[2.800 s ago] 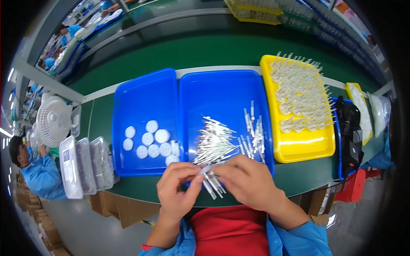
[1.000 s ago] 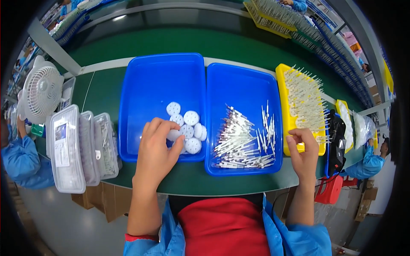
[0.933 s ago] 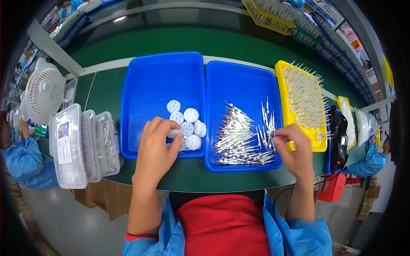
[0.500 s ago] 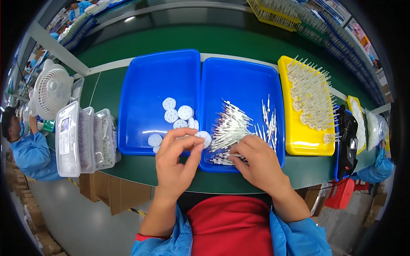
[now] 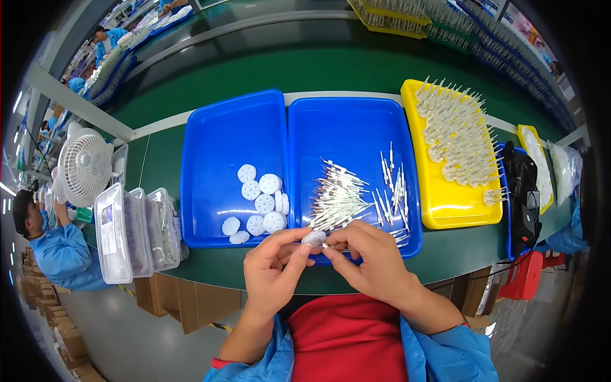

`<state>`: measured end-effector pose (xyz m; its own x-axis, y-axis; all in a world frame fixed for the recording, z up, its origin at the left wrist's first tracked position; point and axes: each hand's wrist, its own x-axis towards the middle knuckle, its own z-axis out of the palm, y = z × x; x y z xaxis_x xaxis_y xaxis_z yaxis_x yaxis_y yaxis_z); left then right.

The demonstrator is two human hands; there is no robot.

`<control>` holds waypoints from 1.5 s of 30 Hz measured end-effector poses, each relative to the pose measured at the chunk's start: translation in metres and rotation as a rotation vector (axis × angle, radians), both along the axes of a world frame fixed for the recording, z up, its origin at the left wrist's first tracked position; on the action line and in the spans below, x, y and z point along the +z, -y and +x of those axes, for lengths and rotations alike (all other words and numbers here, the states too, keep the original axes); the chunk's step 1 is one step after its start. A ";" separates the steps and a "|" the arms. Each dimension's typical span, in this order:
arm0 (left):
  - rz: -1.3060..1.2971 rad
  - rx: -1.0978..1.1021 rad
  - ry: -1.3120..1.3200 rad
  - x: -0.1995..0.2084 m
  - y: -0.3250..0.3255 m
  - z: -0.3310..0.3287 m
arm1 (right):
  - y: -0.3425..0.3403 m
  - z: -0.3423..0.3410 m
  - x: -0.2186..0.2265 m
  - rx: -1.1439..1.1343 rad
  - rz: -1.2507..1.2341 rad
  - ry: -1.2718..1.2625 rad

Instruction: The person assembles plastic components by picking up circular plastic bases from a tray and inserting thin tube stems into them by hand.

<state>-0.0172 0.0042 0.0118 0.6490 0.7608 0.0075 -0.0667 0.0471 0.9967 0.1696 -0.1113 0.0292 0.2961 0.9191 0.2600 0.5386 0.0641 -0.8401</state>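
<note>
My left hand [image 5: 275, 268] pinches a round white disc [image 5: 313, 238] between thumb and fingertips, in front of the blue trays. Against the disc's right side, my right hand [image 5: 374, 260] pinches what looks like one thin white stick [image 5: 325, 245], mostly hidden by the fingers. Beyond the left hand, several white discs with small holes [image 5: 265, 204] lie in the left blue tray [image 5: 229, 127]. A heap of thin white sticks with dark bands [image 5: 340, 197] fills the near part of the right blue tray [image 5: 347, 121], with looser ones at its right side.
A yellow tray [image 5: 439, 213] on the right carries rows of discs bristling with sticks [image 5: 458, 134]. Black cloth-like items [image 5: 523, 191] lie beyond it. Clear plastic boxes [image 5: 114, 235] and a white fan [image 5: 86, 156] stand left. A person in blue [image 5: 67, 251] sits at far left.
My right hand has left the stick heap and come to the disc with a stick. My left hand has drawn the disc nearer to me, and the view has shifted slightly.
</note>
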 end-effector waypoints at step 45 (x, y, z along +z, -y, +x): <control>0.352 -0.048 -0.145 -0.002 -0.003 0.009 | 0.008 0.004 -0.012 0.032 0.025 0.059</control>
<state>-0.0083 0.0069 0.0093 0.6976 0.6964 0.1684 0.0698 -0.3000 0.9514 0.1741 -0.1190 0.0176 0.2505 0.9208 0.2988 0.5847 0.1021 -0.8048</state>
